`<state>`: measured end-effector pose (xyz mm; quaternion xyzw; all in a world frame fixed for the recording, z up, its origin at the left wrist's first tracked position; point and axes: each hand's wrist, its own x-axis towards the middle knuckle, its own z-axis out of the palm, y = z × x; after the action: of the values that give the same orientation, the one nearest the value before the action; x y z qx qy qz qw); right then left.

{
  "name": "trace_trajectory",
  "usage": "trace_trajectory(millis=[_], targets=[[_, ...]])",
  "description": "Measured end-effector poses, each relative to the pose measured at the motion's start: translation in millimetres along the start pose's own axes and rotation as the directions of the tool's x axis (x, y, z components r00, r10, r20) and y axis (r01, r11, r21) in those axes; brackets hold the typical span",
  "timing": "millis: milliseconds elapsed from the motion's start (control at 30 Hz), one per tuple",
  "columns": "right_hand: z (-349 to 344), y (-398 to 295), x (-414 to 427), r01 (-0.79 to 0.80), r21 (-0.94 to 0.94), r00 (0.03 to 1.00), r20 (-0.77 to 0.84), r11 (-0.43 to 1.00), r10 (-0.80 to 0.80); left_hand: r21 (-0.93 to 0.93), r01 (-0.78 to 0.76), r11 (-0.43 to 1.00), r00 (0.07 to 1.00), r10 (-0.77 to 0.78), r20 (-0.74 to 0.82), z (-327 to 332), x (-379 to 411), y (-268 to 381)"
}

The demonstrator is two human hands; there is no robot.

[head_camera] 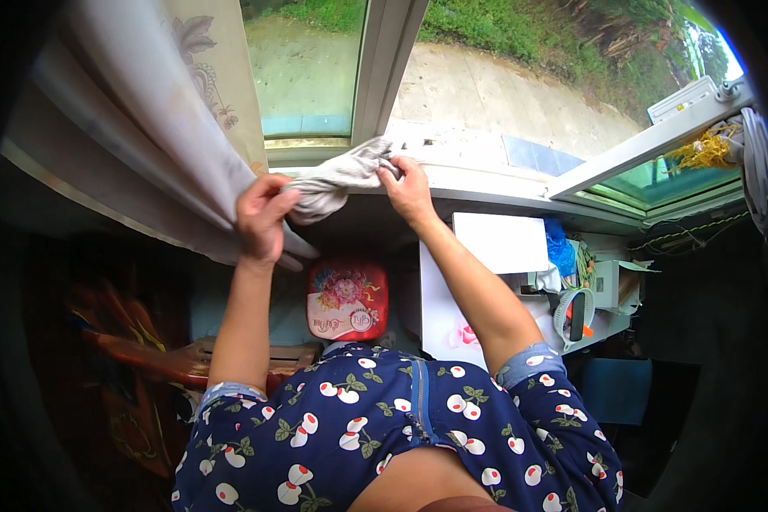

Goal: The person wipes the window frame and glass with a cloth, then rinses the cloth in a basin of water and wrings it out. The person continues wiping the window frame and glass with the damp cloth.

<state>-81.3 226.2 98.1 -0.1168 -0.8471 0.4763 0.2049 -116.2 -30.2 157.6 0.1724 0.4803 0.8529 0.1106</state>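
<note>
A grey-and-white striped cloth [342, 179], bunched and twisted, stretches between my two hands in front of the window. My left hand [262, 214] grips its lower left end, fingers curled round it. At the upper right end, my right hand [406, 182] pinches the fabric between thumb and fingers. Behind the cloth runs the white window sill [473, 176]. Below my hands stands a red square stool or tin with a floral top [347, 301]; which of the two it is, I cannot tell.
A long pale curtain [166, 128] hangs at the left. An opened window sash [659, 153] juts in at the right. On the white table [441, 307] lie a white board [500, 243], a blue plastic bag [559, 246] and a plastic basket [574, 318]. A wooden chair [160, 358] stands lower left.
</note>
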Motion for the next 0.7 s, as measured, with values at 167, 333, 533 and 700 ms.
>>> trace_trajectory(millis=[167, 333, 533, 700], targets=[[19, -78, -62, -0.265, 0.669, 0.960, 0.249, 0.695, 0.126, -0.313, -0.129, 0.941, 0.985, 0.157, 0.067, -16, -10, 58], [18, -109, -101, -0.536, 0.625, 0.819, 0.548, 0.567, 0.170, -0.220, 0.005, 0.975, 1.000, 0.002, 0.030, -16, -17, 59], [5, -92, -105, -0.614, 0.722, 0.788, 0.583, 0.319, 0.199, 0.130, 0.210, 0.969, 0.975, -0.198, -0.104, -33, -23, 7], [-40, -75, -91, -0.659, 0.688, 0.744, 0.656, 0.305, 0.129, 0.278, 0.167, 0.946, 0.984, -0.179, 0.015, -26, -3, 13]])
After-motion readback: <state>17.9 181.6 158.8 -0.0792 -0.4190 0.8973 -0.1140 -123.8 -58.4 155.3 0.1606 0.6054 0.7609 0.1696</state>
